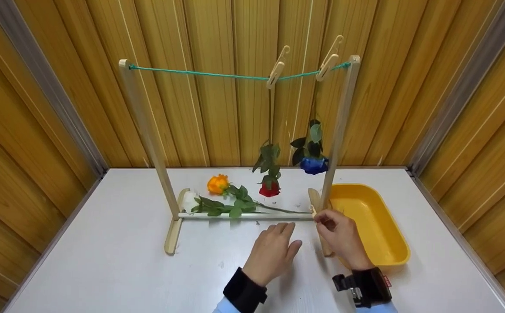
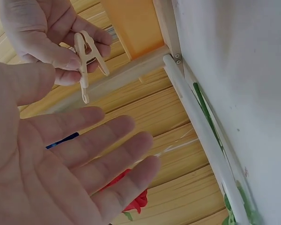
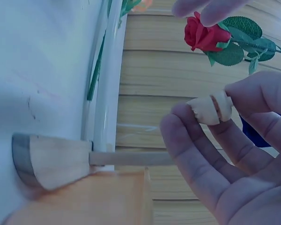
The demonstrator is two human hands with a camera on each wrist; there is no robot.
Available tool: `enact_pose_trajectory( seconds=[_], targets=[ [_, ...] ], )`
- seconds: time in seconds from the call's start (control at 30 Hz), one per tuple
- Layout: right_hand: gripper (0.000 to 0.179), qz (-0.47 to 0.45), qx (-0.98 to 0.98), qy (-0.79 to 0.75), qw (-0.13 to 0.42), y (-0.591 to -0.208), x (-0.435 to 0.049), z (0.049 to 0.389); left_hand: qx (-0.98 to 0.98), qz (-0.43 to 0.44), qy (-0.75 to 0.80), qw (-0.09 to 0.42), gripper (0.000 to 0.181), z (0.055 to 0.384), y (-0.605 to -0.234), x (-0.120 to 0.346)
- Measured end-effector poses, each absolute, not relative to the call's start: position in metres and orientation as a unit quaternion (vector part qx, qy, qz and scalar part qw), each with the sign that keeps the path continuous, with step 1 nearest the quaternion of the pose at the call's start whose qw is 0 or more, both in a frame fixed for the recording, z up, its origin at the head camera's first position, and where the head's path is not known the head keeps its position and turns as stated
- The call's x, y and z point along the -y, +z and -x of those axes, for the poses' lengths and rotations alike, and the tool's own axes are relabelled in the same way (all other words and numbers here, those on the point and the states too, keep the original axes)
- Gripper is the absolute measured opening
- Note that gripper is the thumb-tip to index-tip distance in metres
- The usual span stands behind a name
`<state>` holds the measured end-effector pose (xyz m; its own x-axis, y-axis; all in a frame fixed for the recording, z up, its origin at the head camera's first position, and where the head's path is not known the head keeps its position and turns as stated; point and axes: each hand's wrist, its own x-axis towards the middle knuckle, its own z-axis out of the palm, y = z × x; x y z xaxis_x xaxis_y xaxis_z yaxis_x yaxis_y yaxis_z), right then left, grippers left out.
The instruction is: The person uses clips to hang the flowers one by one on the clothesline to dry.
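Note:
My right hand [image 1: 341, 237] pinches a cream clothespin [image 2: 81, 58] between thumb and fingers, beside the right post of a wooden frame. To its left, my left hand [image 1: 269, 252] is held above the white table with fingers extended and palm bare in the left wrist view. From the frame's teal string [image 1: 200, 74] hang a red rose [image 1: 270, 188] and a blue rose [image 1: 314, 165], heads down, each stem under a clothespin [image 1: 275, 75]. An orange rose [image 1: 218, 184] and a white rose [image 1: 189, 202] lie behind the frame's low crossbar, stems pointing right.
The wooden frame's left post [image 1: 148, 134] and right post [image 1: 341, 130] rise from flat feet, joined by a white crossbar [image 1: 248, 216]. A yellow basin [image 1: 391, 226] sits right of the frame. Wood-patterned walls [image 1: 209, 121] enclose the table [image 1: 117, 243] at the back and sides.

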<state>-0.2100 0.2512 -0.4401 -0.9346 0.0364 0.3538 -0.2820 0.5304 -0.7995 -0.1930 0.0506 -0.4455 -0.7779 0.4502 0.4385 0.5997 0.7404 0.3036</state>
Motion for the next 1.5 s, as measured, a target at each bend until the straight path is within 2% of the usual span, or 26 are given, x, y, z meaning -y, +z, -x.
enact_pose_trajectory(
  seconds=[0.2,0.33,0.57,0.77,1.17,1.5],
  targets=[
    [0.013,-0.091,0.844,0.504,0.161,-0.446,-0.242,0.206,0.900,0.280,-0.288,0.169,0.036,0.193,-0.454,-0.050],
    [0.010,-0.091,0.832,0.530,0.136,-0.447,-0.235,0.203,0.893,0.282,-0.299,0.185,0.037,0.194,-0.456,-0.050],
    [0.010,-0.116,0.797,0.582,0.108,-0.444,-0.219,0.200,0.878,0.283,-0.319,0.217,0.053,0.197,-0.460,-0.047],
    [0.013,-0.142,0.777,0.605,0.102,-0.444,-0.213,0.200,0.867,0.288,-0.327,0.243,0.049,0.199,-0.463,-0.048],
    [0.034,-0.145,0.739,0.654,0.072,-0.443,-0.215,0.202,0.841,0.296,-0.366,0.268,0.052,0.203,-0.461,-0.049],
    [0.042,-0.151,0.739,0.653,0.060,-0.443,-0.214,0.202,0.833,0.296,-0.380,0.270,0.050,0.202,-0.460,-0.050]
  ],
)
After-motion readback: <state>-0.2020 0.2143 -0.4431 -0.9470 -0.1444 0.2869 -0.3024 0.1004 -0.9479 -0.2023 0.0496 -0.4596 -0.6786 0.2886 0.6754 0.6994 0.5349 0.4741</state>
